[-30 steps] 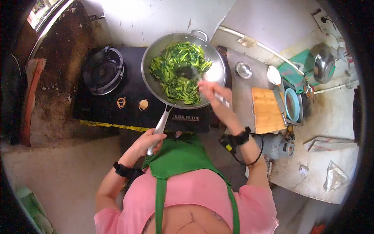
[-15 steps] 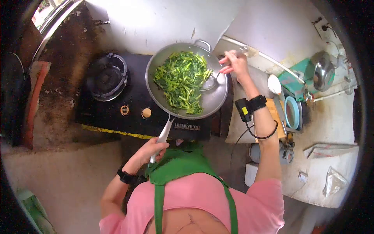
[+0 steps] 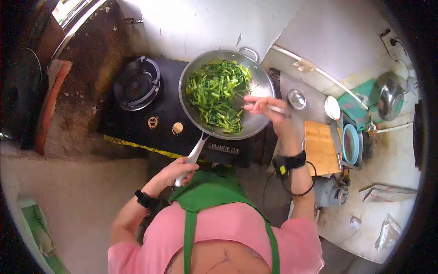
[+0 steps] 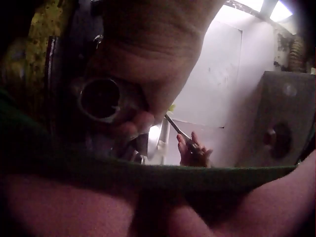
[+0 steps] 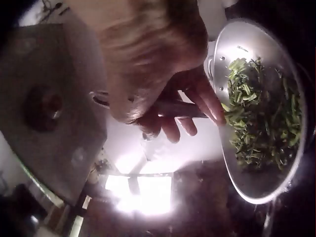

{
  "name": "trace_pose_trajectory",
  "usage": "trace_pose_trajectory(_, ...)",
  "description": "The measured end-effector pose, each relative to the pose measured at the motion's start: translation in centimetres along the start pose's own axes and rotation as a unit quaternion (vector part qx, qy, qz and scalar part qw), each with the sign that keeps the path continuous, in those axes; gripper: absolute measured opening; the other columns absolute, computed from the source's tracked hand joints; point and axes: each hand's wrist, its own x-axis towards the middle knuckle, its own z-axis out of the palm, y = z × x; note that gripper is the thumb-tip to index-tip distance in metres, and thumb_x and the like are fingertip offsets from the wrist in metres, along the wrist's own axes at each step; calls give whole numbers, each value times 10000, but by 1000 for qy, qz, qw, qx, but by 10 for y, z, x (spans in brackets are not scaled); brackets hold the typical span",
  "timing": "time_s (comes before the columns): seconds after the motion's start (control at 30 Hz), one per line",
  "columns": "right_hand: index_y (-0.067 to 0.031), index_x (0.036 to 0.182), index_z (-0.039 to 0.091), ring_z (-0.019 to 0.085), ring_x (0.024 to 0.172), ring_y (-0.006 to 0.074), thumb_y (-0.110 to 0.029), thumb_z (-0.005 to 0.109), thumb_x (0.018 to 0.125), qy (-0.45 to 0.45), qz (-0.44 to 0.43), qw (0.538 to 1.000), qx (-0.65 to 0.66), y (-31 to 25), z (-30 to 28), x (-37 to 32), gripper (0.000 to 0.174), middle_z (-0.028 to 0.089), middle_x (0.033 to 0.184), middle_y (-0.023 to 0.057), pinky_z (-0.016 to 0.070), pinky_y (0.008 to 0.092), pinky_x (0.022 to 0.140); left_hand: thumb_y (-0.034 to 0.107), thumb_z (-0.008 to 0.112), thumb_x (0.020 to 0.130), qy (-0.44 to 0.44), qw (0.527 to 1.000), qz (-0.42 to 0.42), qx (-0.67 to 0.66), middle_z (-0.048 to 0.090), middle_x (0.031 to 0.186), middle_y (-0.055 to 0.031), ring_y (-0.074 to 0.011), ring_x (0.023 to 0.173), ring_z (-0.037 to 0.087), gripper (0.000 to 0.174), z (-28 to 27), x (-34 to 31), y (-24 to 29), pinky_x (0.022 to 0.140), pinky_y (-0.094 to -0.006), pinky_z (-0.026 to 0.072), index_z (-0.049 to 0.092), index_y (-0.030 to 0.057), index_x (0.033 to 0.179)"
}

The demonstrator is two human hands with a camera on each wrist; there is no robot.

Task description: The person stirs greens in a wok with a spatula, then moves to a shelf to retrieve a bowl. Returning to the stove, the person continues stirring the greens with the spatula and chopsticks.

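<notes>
A wide metal pan (image 3: 261, 119) of chopped green vegetables (image 3: 219, 93) sits on the right side of the black stove (image 3: 132, 130). My left hand (image 3: 176, 172) grips the pan's handle (image 3: 196, 150) from the left; in the left wrist view the curled fingers of that hand (image 4: 143, 108) lie by the handle's ringed end (image 4: 100, 100). Over the pan's right rim, my right hand (image 3: 273, 114) holds a metal utensil (image 3: 277, 109). The right wrist view shows that hand (image 5: 173, 94) around the utensil's handle (image 5: 180, 108). The utensil's far end is hidden or blurred among the greens.
An unused burner ring (image 3: 137, 83) is at the stove's left. To the right are a cutting board (image 3: 320, 148), a knife (image 3: 336, 141), a small metal bowl (image 3: 297, 99), a white bowl (image 3: 332, 108) and a blue basin (image 3: 350, 144). A gas cylinder (image 3: 327, 192) stands below the board.
My right hand went from low over the pan out past its upper right, then back down and in over the right rim. The greens have shifted; my left hand keeps its grip on the handle.
</notes>
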Motion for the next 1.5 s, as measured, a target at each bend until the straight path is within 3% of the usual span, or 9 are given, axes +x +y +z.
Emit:
trace_pose_trajectory(0.17,-27,742,601,643,884,245,-62,614,787,-50,-109,960,-251,-15,31,-62,59,653,1005,143,486,298,780,195,584,824,-3,1000,7,23,462,535,-10,-104,360,409,210,-3,3,-2,332,-253,314,449,70,723)
trace_pose_trajectory(0.33,-36,693,566,649,766,261,-67,640,734,-86,-168,915,-357,-65,27,-79,91,665,926,114,508,326,662,194,594,817,-9,1000,-15,23,452,574,-11,-101,385,402,220,-5,3,-2,367,-269,340,412,71,831)
trace_pose_trajectory(0.43,-40,684,559,643,748,266,-80,648,733,-132,-117,895,-410,-68,39,-84,109,663,900,104,512,335,651,193,590,819,-17,1000,-2,23,449,573,-11,-101,385,401,214,-5,3,-2,363,-271,339,417,69,835)
trace_pose_trajectory(0.57,-34,699,566,635,724,276,-89,638,753,-74,-210,868,-445,-10,42,-46,106,658,889,105,506,334,637,191,587,817,-17,1000,13,23,449,571,-14,-102,382,398,209,-4,2,-2,353,-275,332,422,64,840)
trace_pose_trajectory(0.77,-29,732,585,632,697,259,-83,630,751,93,-210,921,-315,24,54,9,73,659,926,115,500,323,624,181,588,813,0,1000,-4,22,446,564,-14,-105,374,393,215,-5,8,-6,348,-269,327,413,60,840)
trace_pose_trajectory(1.07,-65,670,553,617,692,267,-102,664,716,-108,-278,871,-389,-17,71,-88,126,638,970,99,511,349,605,177,580,824,-10,1000,-5,7,452,552,-20,-113,368,399,212,-4,5,-4,345,-266,317,405,62,861)
trace_pose_trajectory(1.23,-56,692,552,622,703,261,-110,659,719,-142,-179,872,-434,-39,58,-91,123,647,896,95,518,354,630,173,577,829,1,1000,-14,17,453,553,-19,-112,369,400,209,-1,2,2,349,-263,320,404,64,871)
trace_pose_trajectory(1.37,-29,746,566,627,690,294,-105,619,771,51,-185,911,-366,-6,48,-40,96,648,831,111,504,334,639,215,599,822,-1,1000,11,16,461,541,0,-99,368,403,213,-2,2,-3,320,-256,300,442,72,802)
trace_pose_trajectory(1.5,-23,745,562,614,647,315,-149,559,835,188,-165,880,-403,-26,39,-1,154,597,697,151,466,359,567,218,601,818,6,1000,11,12,459,544,5,-95,378,406,218,1,0,0,325,-251,304,439,73,798)
